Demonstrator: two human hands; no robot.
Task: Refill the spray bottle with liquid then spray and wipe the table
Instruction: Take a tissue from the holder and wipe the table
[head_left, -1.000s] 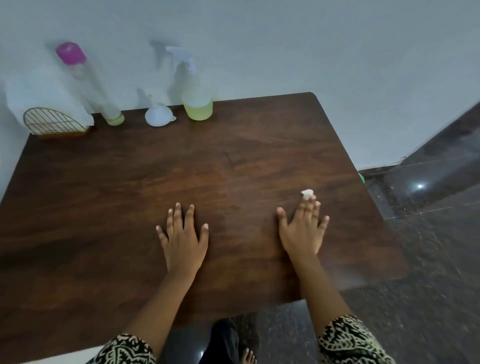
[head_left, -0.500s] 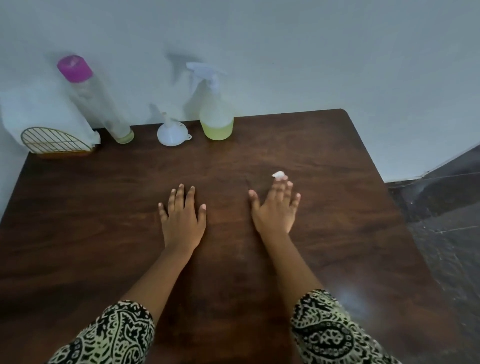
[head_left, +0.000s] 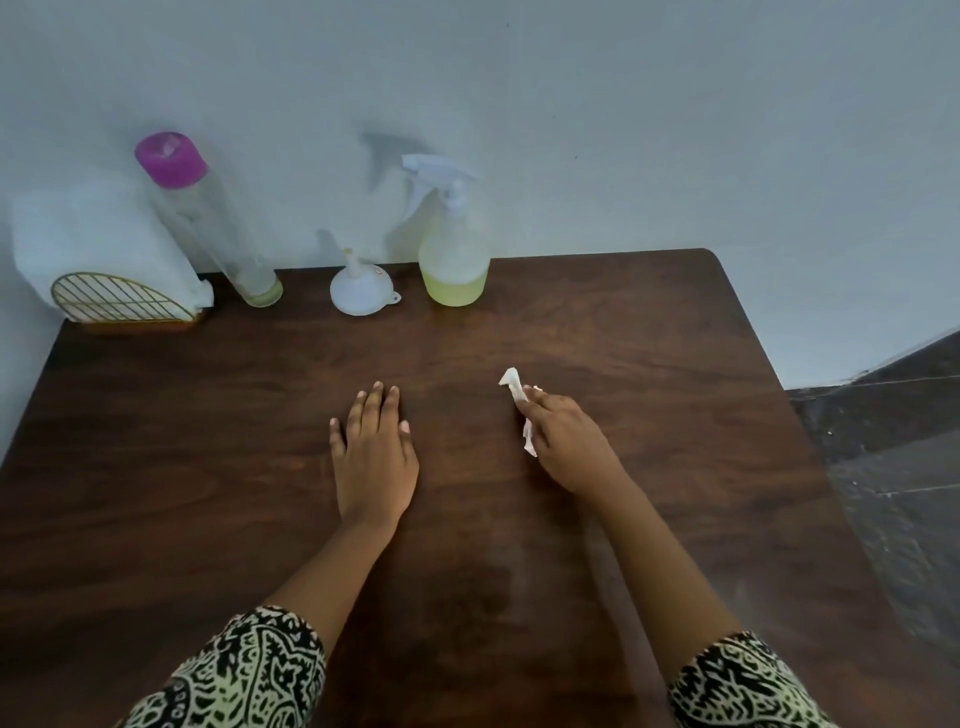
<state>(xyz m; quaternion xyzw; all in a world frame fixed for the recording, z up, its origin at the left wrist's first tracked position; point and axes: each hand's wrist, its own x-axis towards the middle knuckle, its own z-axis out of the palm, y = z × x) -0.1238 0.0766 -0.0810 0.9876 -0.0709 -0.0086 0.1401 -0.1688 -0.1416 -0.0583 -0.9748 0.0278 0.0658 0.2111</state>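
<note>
**Right hand pinches a tissue on the dark table, left hand lies flat**

A dark wooden table fills most of the frame, set against a pale wall. In the middle of the frame the left hand rests palm down on the wood, its fingers straight and held close together, with the thumb a little apart. To its right, the right hand is curled, and its fingers pinch a small crumpled white tissue, which sticks out from the fingertips toward the upper left and shows again beneath the hand by the thumb side. Whether the tissue touches the wood cannot be told.

Along the far edge of the table, in the upper part of the frame, stands the spray bottle, upright, white trigger head pointing left, with pale yellow liquid filling its lower portion. Just left of it a white funnel sits mouth down, spout up. Further left stands a tall clear bottle with a magenta cap, only a thin yellowish layer at its base. At the upper left corner a gold wire holder carries white napkins.

Both forearms enter from the bottom of the frame in patterned black-and-cream sleeves. Dark stone floor shows at the right.
</note>
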